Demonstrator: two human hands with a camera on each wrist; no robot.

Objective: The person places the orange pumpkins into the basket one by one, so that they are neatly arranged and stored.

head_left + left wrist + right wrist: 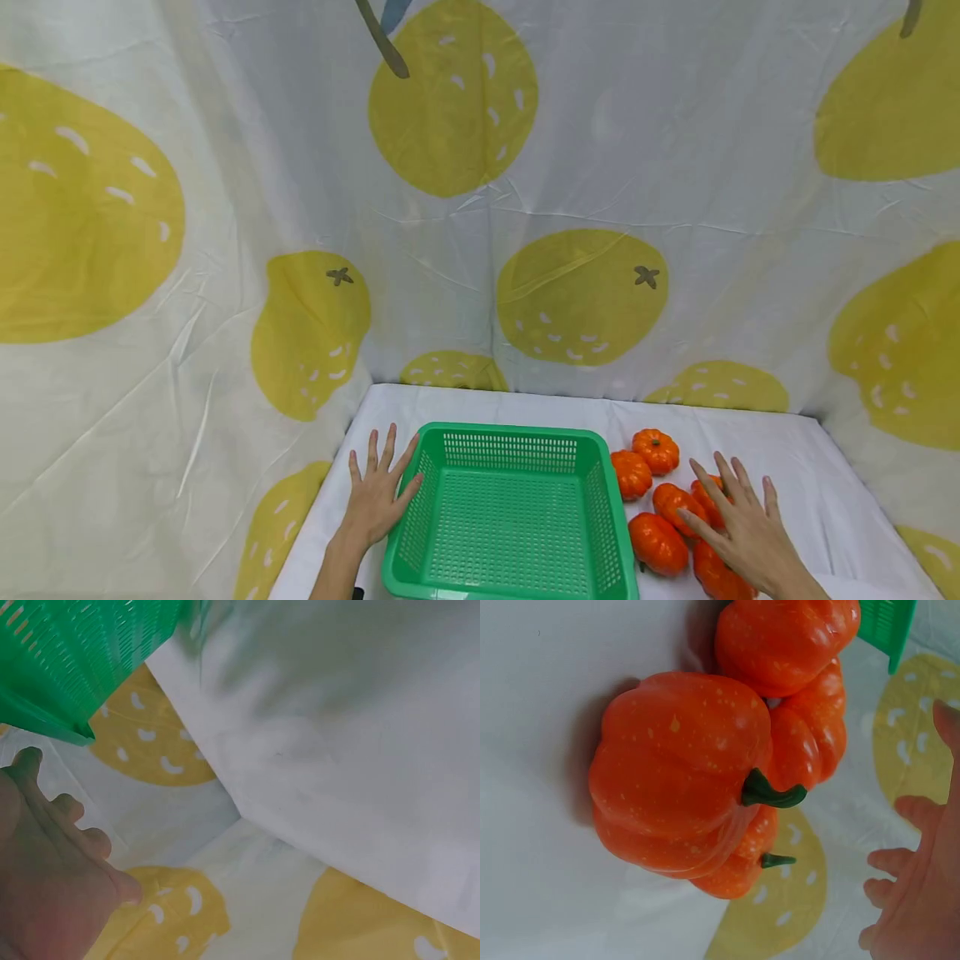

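A green plastic basket (510, 567) with slotted walls stands on the white-covered table, and I see nothing inside it. My left hand (375, 500) is spread with straight fingers beside the basket's left rim; whether it touches the rim I cannot tell. Several orange toy pumpkins (658, 543) lie in a cluster to the right of the basket. Over the right part of that cluster my right hand (750, 533) hovers, fingers spread, holding nothing. In the right wrist view a large pumpkin (675, 772) with a green stem lies apart from the right hand (922, 892).
White cloth (810, 475) covers the table, whose left edge runs close by the left hand. Behind and at both sides hang white curtains (435, 275) printed with yellow fruit.
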